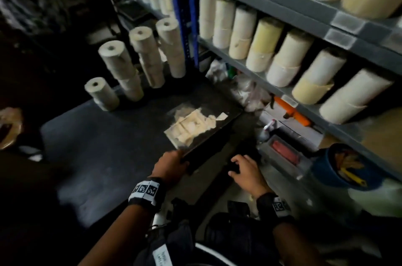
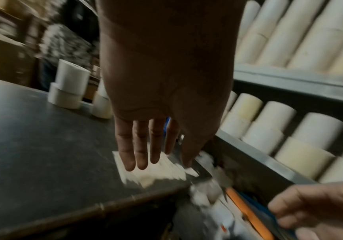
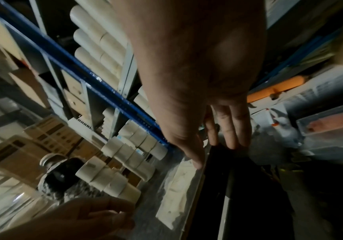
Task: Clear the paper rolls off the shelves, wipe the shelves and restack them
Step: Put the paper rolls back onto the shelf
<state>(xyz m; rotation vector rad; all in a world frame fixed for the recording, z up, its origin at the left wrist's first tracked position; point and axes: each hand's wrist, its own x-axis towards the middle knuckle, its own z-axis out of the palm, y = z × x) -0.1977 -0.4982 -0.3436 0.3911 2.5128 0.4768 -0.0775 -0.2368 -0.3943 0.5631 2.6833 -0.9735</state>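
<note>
The left grip (image 1: 168, 164) rests on the near edge of the dark table (image 1: 104, 141), fingers (image 2: 137, 146) straight and holding nothing. The right grip (image 1: 244, 170), beside it off the edge, is likewise loose and empty. Beyond them, paper rolls (image 1: 121, 65) stand stacked at the table's far end; more fill the shelves (image 1: 282, 89) right.

Head looks down; blurry wrist views, seemingly close, share the dark tabletop (image 1: 104, 146).

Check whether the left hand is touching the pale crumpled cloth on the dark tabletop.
Apart. In the head view the left hand sits at the dark tabletop's near edge, with bare surface between it and the pale crumpled cloth.
</note>
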